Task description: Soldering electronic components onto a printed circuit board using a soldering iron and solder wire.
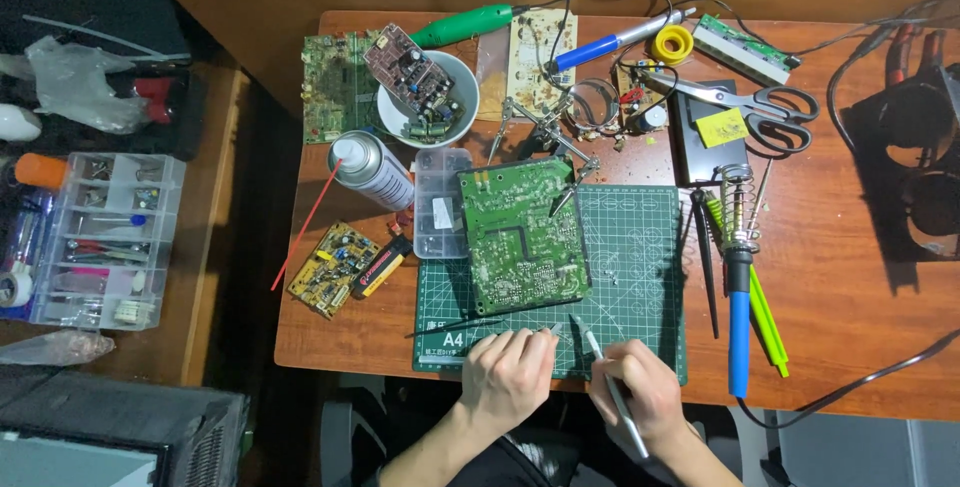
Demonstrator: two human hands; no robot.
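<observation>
Cluttered wooden desk [860, 277]: left hand [508, 375] pinches tweezers [553, 330], right hand [640, 392] grips a pen tool [606, 372]

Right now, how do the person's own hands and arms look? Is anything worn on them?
Both the left hand and the right hand are bare: no gloves, and no rings or watch that I can make out. The forearms are bare too, with no sleeves in view. The fingernails look short.

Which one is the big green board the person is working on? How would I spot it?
Find the green cutting mat at the wooden table's near edge. The big green circuit board lies on its left part, just beyond the left hand. It is the largest board, held by a metal clip.
</observation>
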